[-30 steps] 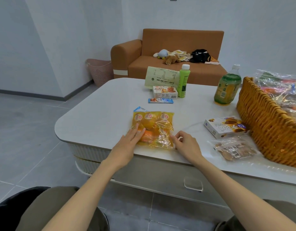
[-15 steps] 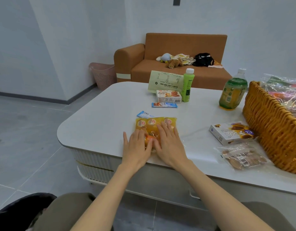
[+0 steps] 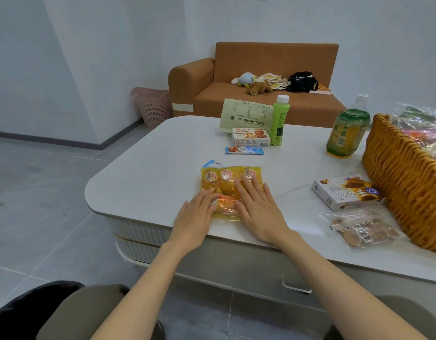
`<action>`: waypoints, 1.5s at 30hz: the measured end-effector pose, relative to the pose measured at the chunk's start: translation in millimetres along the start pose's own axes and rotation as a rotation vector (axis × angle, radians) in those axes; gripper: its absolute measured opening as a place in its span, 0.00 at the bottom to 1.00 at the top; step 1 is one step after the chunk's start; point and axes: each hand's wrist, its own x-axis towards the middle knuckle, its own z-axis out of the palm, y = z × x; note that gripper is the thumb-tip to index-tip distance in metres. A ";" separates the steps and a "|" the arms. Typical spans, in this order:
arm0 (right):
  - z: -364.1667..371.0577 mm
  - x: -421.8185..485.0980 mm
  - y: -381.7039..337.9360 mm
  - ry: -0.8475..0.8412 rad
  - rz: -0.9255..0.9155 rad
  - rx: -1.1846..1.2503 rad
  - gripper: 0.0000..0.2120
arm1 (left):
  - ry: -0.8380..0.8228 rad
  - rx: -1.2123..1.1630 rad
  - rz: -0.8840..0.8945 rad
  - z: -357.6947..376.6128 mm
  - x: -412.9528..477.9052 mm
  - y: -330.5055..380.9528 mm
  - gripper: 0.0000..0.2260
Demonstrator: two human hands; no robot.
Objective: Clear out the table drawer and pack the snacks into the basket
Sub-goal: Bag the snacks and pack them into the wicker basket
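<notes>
Both hands lie flat, fingers straight: left hand (image 3: pixel 197 212) at the pack's (image 3: pixel 222 177) near edge, right hand (image 3: pixel 258 209) pressing on top. It sits on the table (image 3: pixel 150 168), well apart from the part-filled basket (image 3: pixel 408 192). Box (image 3: pixel 344 192) and cookie bag (image 3: pixel 361 229) await packing; the drawer (image 3: pixel 295 285) looks closed.
</notes>
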 end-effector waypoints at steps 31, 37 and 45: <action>-40.7 40.2 -24.2 0.238 0.120 0.054 0.21 | 0.220 0.043 -0.195 -23.7 48.9 61.8 0.19; -14.3 64.6 -20.1 0.205 0.264 0.067 0.21 | 0.157 0.097 -0.211 5.4 76.7 43.7 0.19; 4.4 63.3 -12.1 0.286 0.256 0.179 0.20 | 0.232 0.017 -0.213 22.7 77.5 34.0 0.19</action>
